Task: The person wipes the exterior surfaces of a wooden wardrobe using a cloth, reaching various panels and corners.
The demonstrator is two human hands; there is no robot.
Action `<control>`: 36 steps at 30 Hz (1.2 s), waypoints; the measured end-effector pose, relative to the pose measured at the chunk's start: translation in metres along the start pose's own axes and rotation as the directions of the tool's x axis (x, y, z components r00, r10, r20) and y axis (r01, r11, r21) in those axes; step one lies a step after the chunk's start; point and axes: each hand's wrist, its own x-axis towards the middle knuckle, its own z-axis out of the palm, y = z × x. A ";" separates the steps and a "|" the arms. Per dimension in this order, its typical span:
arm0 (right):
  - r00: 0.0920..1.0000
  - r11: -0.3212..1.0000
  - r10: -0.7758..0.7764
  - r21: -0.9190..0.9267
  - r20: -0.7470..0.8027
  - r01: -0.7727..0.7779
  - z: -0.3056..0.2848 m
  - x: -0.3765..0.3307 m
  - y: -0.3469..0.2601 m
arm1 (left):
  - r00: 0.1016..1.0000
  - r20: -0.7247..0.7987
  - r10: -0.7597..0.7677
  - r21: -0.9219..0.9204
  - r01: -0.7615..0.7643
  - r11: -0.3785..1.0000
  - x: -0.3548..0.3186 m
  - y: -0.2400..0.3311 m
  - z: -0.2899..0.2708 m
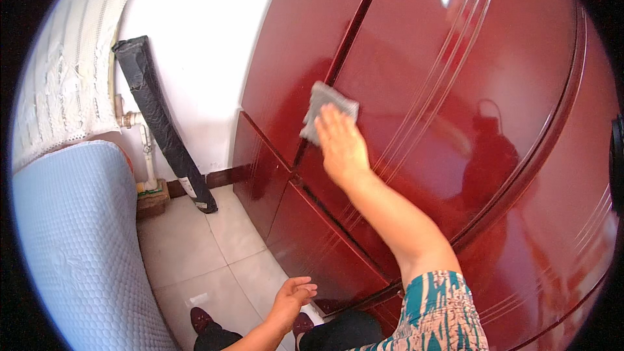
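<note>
My right hand (342, 143) presses a grey cloth (323, 99) against a glossy dark red wardrobe door (416, 110). Its fingers lie over the cloth, across the dark gap between two doors. Low in the view, my left hand (290, 301) hangs in front of the lower wardrobe panel (325, 247). Nothing is in it, and its fingers are loosely bent and apart.
A long black wrapped package (162, 117) leans on the white wall at the left. Beside it are a lace-covered radiator (71, 71), a white pipe (148, 149) and a light blue quilted bed cover (78, 240). My shoes (201, 318) stand on the pale tiled floor (188, 253).
</note>
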 end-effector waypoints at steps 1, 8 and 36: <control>0.994 0.996 -0.077 0.046 0.071 0.074 0.013 -0.004 -0.023 | 1.000 -0.002 0.000 0.001 0.000 1.000 0.004 -0.001 0.002; 0.944 0.932 -0.328 0.154 -0.026 0.328 0.086 -0.056 -0.102 | 1.000 0.002 0.012 0.049 -0.012 0.999 0.032 -0.018 0.003; 0.985 0.714 -0.090 0.680 -0.150 0.168 0.099 -0.091 -0.132 | 0.990 -0.107 0.095 0.062 -0.089 0.994 0.047 0.006 0.009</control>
